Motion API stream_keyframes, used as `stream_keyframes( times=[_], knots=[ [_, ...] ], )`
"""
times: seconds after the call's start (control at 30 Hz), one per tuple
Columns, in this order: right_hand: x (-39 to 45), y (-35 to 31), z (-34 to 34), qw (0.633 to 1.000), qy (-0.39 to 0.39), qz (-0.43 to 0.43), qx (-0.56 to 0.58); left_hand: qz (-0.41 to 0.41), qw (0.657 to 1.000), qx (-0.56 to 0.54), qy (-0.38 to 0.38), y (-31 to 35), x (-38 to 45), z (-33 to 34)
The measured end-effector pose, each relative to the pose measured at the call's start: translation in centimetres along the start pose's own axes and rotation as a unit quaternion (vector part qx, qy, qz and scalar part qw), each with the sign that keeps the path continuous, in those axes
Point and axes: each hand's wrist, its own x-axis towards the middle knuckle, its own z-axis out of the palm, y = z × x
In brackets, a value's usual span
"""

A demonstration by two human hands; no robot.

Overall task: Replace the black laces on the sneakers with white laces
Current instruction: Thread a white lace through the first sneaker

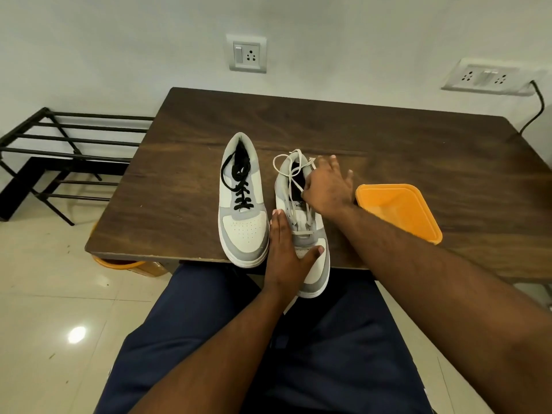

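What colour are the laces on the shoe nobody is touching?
Black laces, in the head view.

Left hand (285,258): fingers straight and together, thumb spread, laid flat at the desk's near edge, forearm reaching up from below. Right hand (327,186): palm down, fingers loosely spread, farther in from that edge, forearm crossing in from the lower right.
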Motion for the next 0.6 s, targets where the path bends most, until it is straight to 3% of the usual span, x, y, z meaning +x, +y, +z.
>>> stream_keyframes(
  times=[0.2, 0.4, 0.6],
  knots=[
    [0.2, -0.6, -1.0, 0.986, 0.081, -0.006, 0.143, 0.013, 1.000, 0.014, 0.004, 0.3, -0.2, 0.0],
    [1.7, -1.9, -0.2, 0.997, 0.027, 0.034, 0.069, 0.011, 1.000, 0.010, -0.004, 0.3, -0.2, -0.1],
    [3.8, -3.2, 0.5, 0.975, 0.007, 0.134, 0.179, 0.017, 1.000, 0.024, 0.001, 0.2, -0.3, 0.0]
  ],
)
